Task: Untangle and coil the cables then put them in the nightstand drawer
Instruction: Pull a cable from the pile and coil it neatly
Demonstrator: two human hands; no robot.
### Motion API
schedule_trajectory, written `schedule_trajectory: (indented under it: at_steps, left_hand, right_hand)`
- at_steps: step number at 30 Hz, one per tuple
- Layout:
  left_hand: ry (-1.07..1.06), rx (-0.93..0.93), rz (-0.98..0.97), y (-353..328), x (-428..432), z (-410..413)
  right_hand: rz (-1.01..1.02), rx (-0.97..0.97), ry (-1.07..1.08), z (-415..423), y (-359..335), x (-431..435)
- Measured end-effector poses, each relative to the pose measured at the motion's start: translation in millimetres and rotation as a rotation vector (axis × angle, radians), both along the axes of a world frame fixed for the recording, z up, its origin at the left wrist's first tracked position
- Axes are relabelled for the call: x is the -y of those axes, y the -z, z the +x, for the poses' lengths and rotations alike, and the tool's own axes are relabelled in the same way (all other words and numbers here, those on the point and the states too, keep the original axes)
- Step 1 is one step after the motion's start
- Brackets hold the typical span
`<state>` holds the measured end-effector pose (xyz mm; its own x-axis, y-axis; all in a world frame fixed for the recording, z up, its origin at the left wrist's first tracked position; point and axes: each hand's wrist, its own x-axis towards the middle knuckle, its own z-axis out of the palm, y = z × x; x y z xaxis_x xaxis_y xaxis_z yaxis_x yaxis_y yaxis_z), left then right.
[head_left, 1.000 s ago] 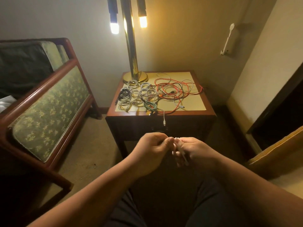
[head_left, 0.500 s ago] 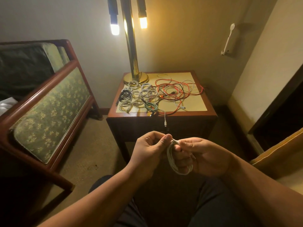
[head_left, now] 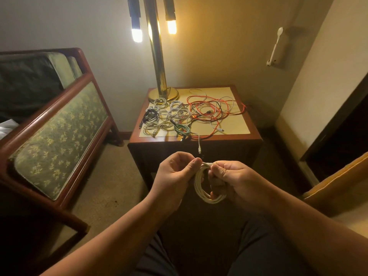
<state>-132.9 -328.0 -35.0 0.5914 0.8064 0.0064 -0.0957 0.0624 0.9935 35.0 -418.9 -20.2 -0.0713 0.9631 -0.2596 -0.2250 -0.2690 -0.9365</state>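
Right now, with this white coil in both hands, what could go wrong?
The white coiled cable is held only by the left hand pinching its top and the right hand gripping its side; no tie shows, so easing either grip may let the loops spring apart. The white plug end hangs over the front edge of the wooden nightstand, so a passing hand could snag it and drag the red tangled cable off.

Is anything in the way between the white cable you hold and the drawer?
No object sits between the white coil and the front of the nightstand. A loose white cable end dangles over that front, and the drawer looks shut, but it's too dark to be sure.
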Motion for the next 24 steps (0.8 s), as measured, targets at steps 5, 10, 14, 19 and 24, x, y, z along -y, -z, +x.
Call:
schedule_trajectory:
  at_steps: [5,10,14,19,24]
  left_hand:
    - [-0.075,-0.123,0.308,9,-10,-4]
    - [-0.035,-0.139,0.146,3,-3,-2]
    - [0.036,-0.113,-0.178,-1,7,0]
    - [0.034,-0.039,-0.273,-2,12,4]
    - [0.036,-0.151,-0.065,-5,10,5]
  right_hand:
    - [-0.024,-0.083,0.045,0,3,1]
    - [-0.003,-0.115,0.071,-6,1,2]
    - [0.021,-0.161,0.111,-9,-3,3]
    - [0.046,-0.261,0.207,-11,-7,2]
    - [0.041,-0.274,0.229,-11,-6,0]
